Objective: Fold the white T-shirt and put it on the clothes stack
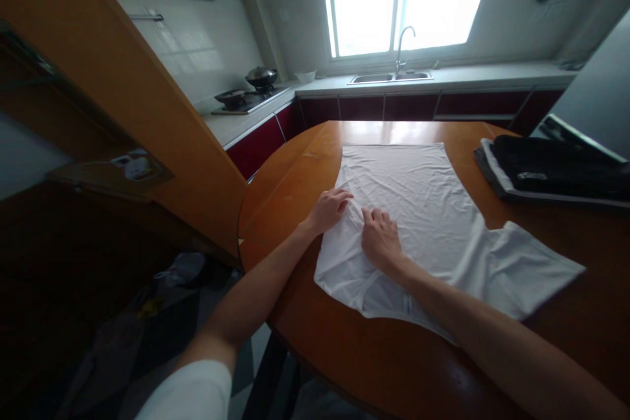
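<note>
A white T-shirt lies spread on the wooden table, its hem toward the window and its neck opening toward me. One sleeve sticks out to the right, while no sleeve extends on the left side, where the cloth looks folded in. My left hand is at the shirt's left edge, fingers bent and closed on the fabric. Just right of it, my right hand rests on the shirt with its fingers curled, gathering a bit of cloth. Small creases run between the two hands. The fingertips are partly hidden.
Folded dark and light clothes are stacked at the table's right. Beyond the table stand a counter with a sink and a stove with a wok. An orange wooden door or panel rises on the left.
</note>
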Available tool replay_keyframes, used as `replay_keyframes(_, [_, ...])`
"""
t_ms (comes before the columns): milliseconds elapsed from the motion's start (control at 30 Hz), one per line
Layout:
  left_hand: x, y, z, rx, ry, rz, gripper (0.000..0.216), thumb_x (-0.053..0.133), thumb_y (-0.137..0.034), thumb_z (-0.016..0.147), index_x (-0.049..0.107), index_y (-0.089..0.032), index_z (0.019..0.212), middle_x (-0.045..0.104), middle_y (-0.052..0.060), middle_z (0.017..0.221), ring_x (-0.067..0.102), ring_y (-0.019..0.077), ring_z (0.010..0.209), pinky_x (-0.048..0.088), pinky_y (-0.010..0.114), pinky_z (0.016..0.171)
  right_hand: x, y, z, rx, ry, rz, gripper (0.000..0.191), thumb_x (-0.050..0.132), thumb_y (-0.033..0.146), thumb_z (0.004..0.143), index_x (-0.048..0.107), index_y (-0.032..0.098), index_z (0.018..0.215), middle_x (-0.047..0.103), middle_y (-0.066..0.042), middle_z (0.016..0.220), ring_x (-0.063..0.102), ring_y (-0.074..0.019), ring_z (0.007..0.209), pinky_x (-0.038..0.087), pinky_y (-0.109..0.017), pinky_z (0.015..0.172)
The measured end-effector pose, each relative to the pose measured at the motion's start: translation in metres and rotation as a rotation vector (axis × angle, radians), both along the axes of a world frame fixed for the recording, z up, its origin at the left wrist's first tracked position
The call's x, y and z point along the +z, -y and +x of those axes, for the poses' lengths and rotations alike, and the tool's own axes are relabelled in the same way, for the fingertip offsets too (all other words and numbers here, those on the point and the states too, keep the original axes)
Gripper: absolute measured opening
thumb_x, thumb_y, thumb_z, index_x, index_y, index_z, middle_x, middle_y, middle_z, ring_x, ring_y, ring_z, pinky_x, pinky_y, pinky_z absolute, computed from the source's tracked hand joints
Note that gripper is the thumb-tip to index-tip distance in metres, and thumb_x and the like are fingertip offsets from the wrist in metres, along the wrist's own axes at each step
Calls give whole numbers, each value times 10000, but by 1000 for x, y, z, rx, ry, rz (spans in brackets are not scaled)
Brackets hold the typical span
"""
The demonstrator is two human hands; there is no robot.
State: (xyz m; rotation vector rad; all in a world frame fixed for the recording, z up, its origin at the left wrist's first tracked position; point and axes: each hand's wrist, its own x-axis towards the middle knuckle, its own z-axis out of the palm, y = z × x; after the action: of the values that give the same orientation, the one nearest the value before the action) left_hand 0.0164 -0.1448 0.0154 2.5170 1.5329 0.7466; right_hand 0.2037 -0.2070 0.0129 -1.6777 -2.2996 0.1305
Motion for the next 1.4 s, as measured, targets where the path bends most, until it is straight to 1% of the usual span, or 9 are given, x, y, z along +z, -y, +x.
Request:
replay_keyframes(133, [-9, 8, 9, -78, -206, -84, 466, 424, -336, 1041, 485, -207, 1484, 462, 119, 1567, 375, 280, 1477, 247, 523, 1218, -4, 1, 0, 19, 0, 24, 520, 345, 146, 985, 445, 142, 1496, 522, -194, 1445, 445, -309, 1305, 349, -416, 1024])
replay_keyframes(233, [-15, 9, 10, -86, -306, -158, 567, 369, -479, 1055, 376, -220, 1560, 294, 133, 1654, 210, 318, 1546, 154, 603, 1221, -11, -1, 0, 26, 5, 14, 511, 342, 274, 1025, 447, 117, 1500, 445, -195, 1538, 351, -321, 1406, 247, -451, 1136])
replay_keyframes(433, [-14, 6, 10, -137, -267, -104, 569, 297, -444, 1073, 340, -191, 1581, 294, 128, 1655, 182, 274, 1556, 139, 521, 1248, -10, 2, -1, 15, -14, 39, 561, 420, 339, 1012, 440, 55, 1495, 432, -213, 1552, 316, -333, 1444, 217, -473, 1164])
replay_keyframes(533, [-15, 4, 8, -109, -239, -156, 560, 292, -420, 1073, 356, -171, 1570, 333, 142, 1636, 231, 281, 1543, 192, 537, 1233, 3, 9, -2, 40, -51, 114, 454, 440, 292, 1001, 560, 79, 1383, 516, -219, 1468, 401, -340, 1367, 286, -471, 1116])
replay_keyframes(633, [-15, 0, 3, -93, -185, -174, 531, 328, -382, 1065, 392, -178, 1551, 360, 135, 1625, 252, 271, 1537, 218, 515, 1233, 16, 15, -3, 259, -155, 174, 302, 432, 249, 997, 688, 153, 1125, 661, -165, 1232, 539, -279, 1173, 376, -392, 1012])
replay_keyframes(767, [-16, -3, -1, -98, -155, -181, 512, 382, -392, 1054, 443, -188, 1520, 386, 137, 1611, 275, 277, 1528, 223, 523, 1232, 21, 22, -3, 861, -146, 58, 278, 483, 266, 976, 690, 198, 803, 709, -63, 866, 613, -179, 828, 414, -288, 789])
replay_keyframes(867, [-16, -4, -1, -116, -150, -178, 505, 393, -407, 1054, 481, -176, 1495, 389, 147, 1608, 269, 280, 1530, 216, 524, 1236, 21, 31, -5, 1073, -40, -31, 242, 519, 294, 960, 695, 206, 819, 711, -29, 793, 592, -147, 675, 360, -280, 657])
replay_keyframes(1033, [-17, -5, -2, -119, -130, -174, 472, 439, -396, 1042, 538, -184, 1451, 403, 145, 1600, 293, 298, 1520, 224, 531, 1239, 28, 42, -8, 1073, 51, -50, 193, 521, 288, 946, 686, 228, 1028, 749, -27, 861, 615, -154, 662, 298, -283, 591])
replay_keyframes(1400, [-18, -7, -3, -128, -127, -174, 473, 437, -398, 1042, 545, -167, 1441, 412, 148, 1595, 321, 281, 1508, 244, 488, 1236, 24, 45, -11, 1041, 32, -7, 207, 495, 300, 974, 680, 219, 927, 745, -22, 857, 621, -153, 680, 294, -295, 596])
